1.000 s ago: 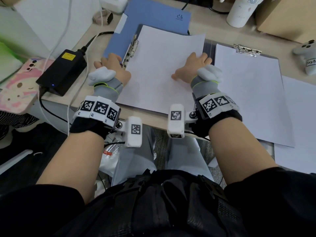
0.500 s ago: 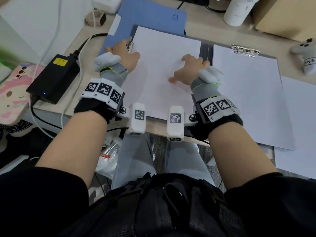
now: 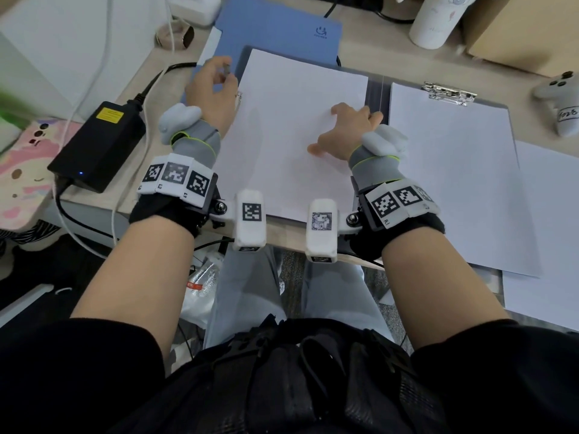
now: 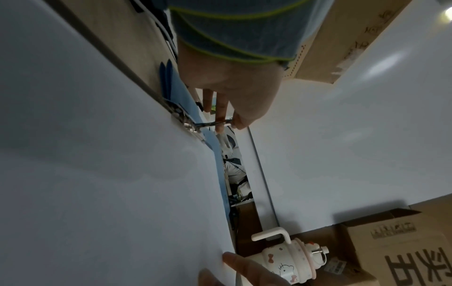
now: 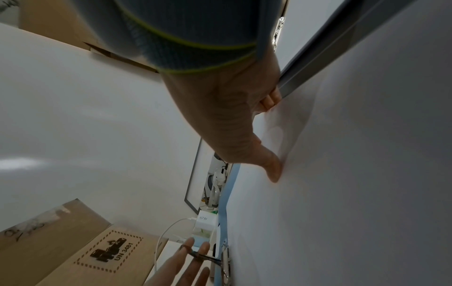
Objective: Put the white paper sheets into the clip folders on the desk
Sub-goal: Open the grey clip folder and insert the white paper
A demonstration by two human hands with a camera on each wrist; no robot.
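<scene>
A white paper sheet (image 3: 288,126) lies on the blue clip folder (image 3: 275,29), its left edge at the folder's metal side clip (image 4: 188,125). My left hand (image 3: 224,75) pinches the clip's raised lever (image 3: 226,70) between thumb and fingers; the left wrist view shows the lever (image 4: 212,123) standing up off the folder. My right hand (image 3: 347,130) presses flat on the sheet near its right edge, thumb spread (image 5: 272,170). To the right, a second sheet (image 3: 451,170) lies on a grey folder under its top clip (image 3: 448,92).
A black power adapter (image 3: 97,145) with cables sits left of the folder. A white bottle (image 3: 438,20), a cardboard box (image 3: 526,29) and a grey plush toy (image 3: 560,104) stand at the back right. Loose sheets (image 3: 548,230) overhang the desk's front right edge.
My left hand moved forward along the sheet's left edge and took hold of the clip lever, which now stands raised. The right hand stayed pressed on the sheet.
</scene>
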